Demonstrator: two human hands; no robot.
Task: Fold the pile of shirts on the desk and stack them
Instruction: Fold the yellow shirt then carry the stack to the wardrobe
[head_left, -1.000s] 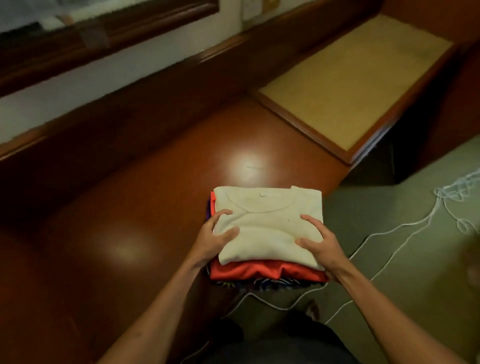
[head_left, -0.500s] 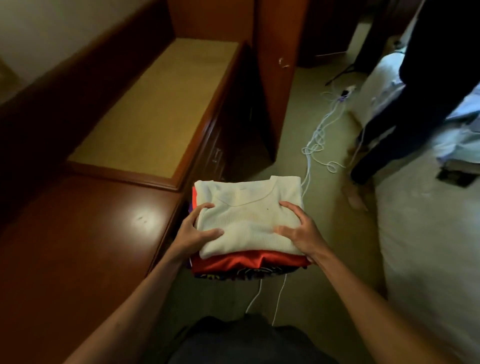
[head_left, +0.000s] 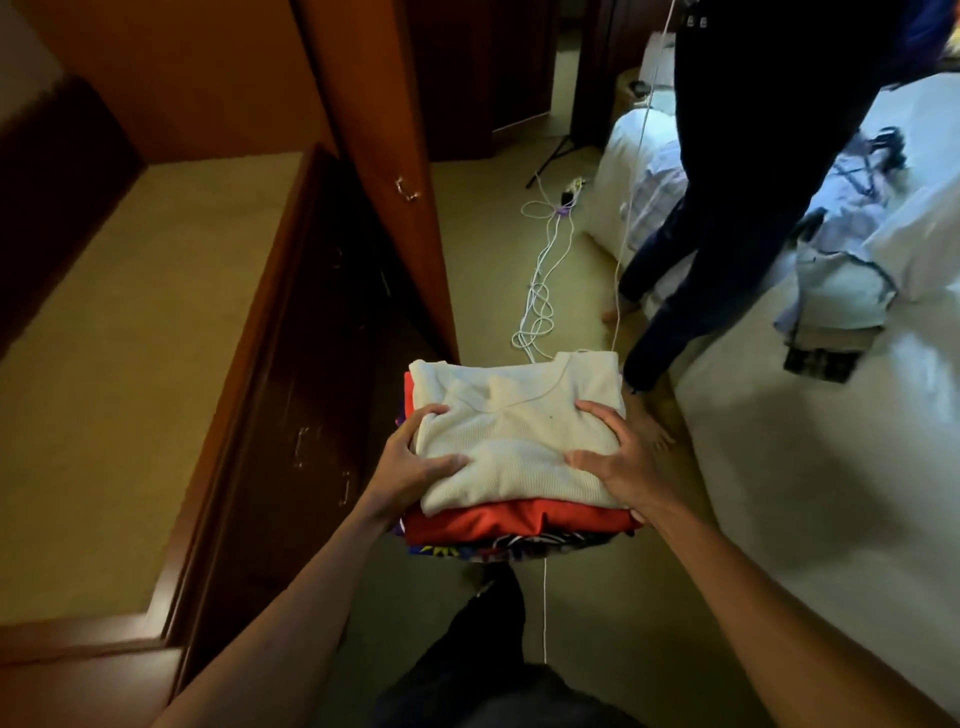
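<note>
I carry a stack of folded shirts in the air above the floor. A cream shirt (head_left: 514, 431) lies on top, a red shirt (head_left: 498, 522) under it, and a dark patterned shirt (head_left: 498, 548) at the bottom. My left hand (head_left: 410, 465) grips the stack's left side, thumb on the cream shirt. On the right side my right hand (head_left: 621, 465) grips it, thumb on top and fingers underneath. The desk (head_left: 104, 680) shows only as a strip at the lower left.
A low wooden cabinet with a tan top (head_left: 130, 338) and a wardrobe door (head_left: 384, 171) stand to the left. White cables (head_left: 540, 291) trail across the floor ahead. A person in dark trousers (head_left: 737, 234) stands by a white bed (head_left: 831, 467) with clothes (head_left: 841, 260) on it.
I have lifted the stack off the desk and turned right with it. The view has swung from the desk to the floor, the bed and the standing person.
</note>
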